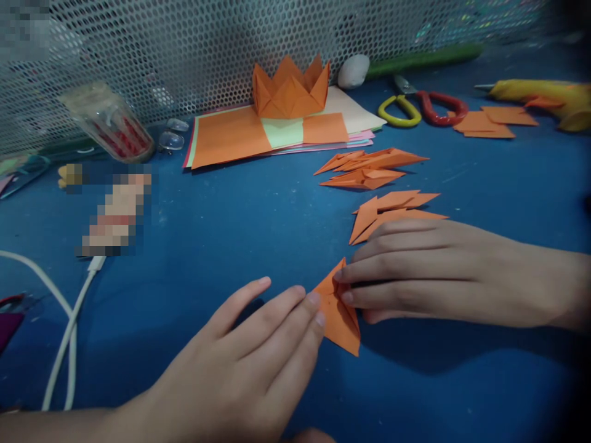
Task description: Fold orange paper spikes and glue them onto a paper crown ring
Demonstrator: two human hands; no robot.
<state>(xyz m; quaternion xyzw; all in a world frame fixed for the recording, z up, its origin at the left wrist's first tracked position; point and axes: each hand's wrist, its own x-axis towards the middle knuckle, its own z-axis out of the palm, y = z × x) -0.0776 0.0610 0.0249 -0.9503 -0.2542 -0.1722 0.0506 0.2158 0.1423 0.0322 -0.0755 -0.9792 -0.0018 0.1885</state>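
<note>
An orange folded paper piece (339, 323) lies on the blue tabletop, with a raised flap along its right side. My left hand (258, 351) rests at its left edge, fingers stretched out and fingertips pressing the paper down; its thumb appears apart at the bottom edge. From the right, my right hand (415, 271) pinches the flap between its fingertips, while most of its thumb is hidden below. Just beyond that hand are pointed orange folded units (397, 212), partly covered by its fingers. More folded units (369, 167) are grouped farther back.
An orange paper crown (290, 92) stands on stacked coloured paper (231, 141). Behind are scissors (422, 107), small orange sheets (494, 121), a yellow glue gun (540, 95) and a metal mesh panel (184, 55). Leftward are a jar (111, 123), a blurred-out object (117, 215) and a white cable (69, 326).
</note>
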